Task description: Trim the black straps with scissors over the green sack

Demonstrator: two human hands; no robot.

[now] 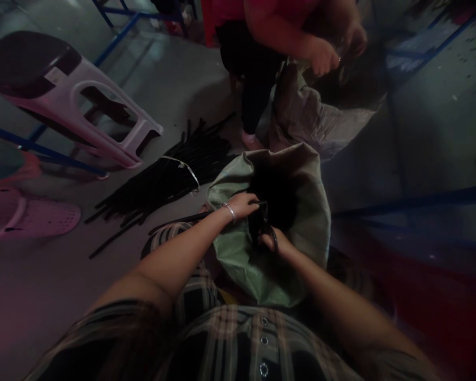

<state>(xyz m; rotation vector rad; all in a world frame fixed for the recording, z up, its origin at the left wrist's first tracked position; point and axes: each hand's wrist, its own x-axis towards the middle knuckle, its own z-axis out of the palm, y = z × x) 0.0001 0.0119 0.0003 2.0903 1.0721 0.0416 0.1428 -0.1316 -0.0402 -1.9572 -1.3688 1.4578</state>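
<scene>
Over the mouth of a green woven sack, my left hand is closed around a thin black strip, which trails out to the left past my wrist. My right hand grips black-handled scissors, their blades pointing up near the strip's end by my left fingers. Dark contents fill the sack, too dim to make out. On the floor to the left lies a bundle of long black strips with a pale tie around it.
Across from me a person works with both hands over a grey sack. A plastic stool stands at the upper left, a pink basket at the left. Blue metal bars run along the right.
</scene>
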